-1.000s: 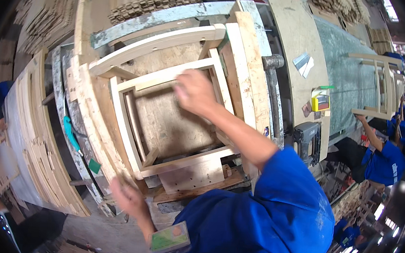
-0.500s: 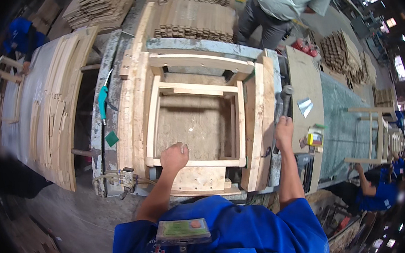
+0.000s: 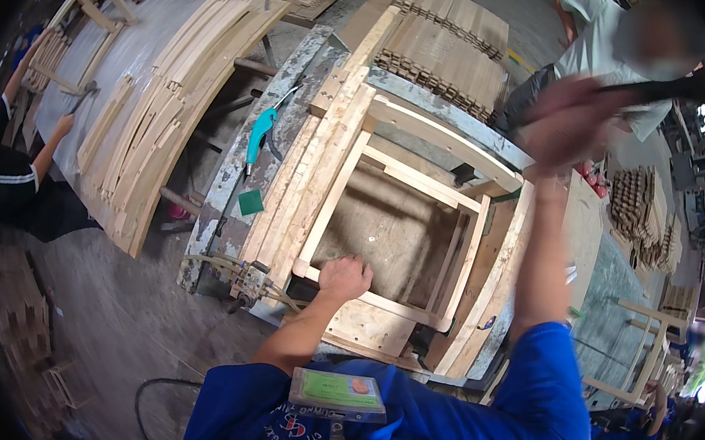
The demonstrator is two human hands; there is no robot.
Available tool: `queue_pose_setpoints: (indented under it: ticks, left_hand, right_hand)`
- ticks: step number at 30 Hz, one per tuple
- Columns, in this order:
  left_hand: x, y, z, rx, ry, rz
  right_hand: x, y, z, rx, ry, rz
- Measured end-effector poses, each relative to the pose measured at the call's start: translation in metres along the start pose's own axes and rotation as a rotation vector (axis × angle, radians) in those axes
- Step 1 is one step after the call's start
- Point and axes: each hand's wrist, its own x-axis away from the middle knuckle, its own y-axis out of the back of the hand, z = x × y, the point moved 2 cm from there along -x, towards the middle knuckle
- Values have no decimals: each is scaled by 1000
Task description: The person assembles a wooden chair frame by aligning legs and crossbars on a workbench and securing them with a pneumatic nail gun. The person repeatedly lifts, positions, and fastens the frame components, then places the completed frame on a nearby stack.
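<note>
Workbench | wooden frame: between timbers along left and right edges, presumably held square | right hand: raised near far right corner, blurred, grip cannot be told | left hand: clasped over frame's near rail, likely steadying

Rectangular wooden frame: pale cream
Slim pointed tool: teal handle
Flat square: green
Short-sleeved cloth shirt: plain blue

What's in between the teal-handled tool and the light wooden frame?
In the head view, a strip of worn grey bench, then long wooden rails, lie between the teal-handled tool and the light wooden frame.
</note>
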Motion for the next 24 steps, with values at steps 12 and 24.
queue_pose_setpoints:
  ticks: [12,24]
  left_hand:
    - [-3,8,0,26,-3,38]
    - [-6,12,-5,5,-6,42]
  right_hand:
    - [-81,-39,113,-294,-48,275]
    - [55,-8,33,-223,-799,507]
